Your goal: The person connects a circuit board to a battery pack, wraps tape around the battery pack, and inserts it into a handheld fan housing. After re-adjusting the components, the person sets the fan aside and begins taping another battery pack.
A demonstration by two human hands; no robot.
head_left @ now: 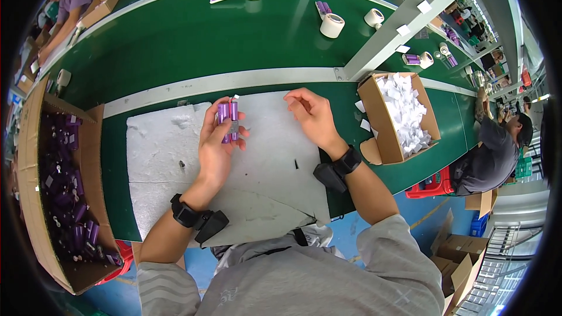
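Observation:
My left hand is closed around a purple battery pack of cylindrical cells, above the white foam mat. A small white tab and a bit of red wire show at the pack's upper end. To the right of the pack, apart from it, my right hand is raised with its fingers curled in and the fingertips drawn together. Whatever the right fingers pinch, if anything, is too small to make out. Both wrists wear black straps with black modules.
At the left stands a cardboard box of purple battery packs. A smaller carton of white paper pieces sits right, by a slanted metal post. White rolls and packs lie on the far green bench. A person sits far right.

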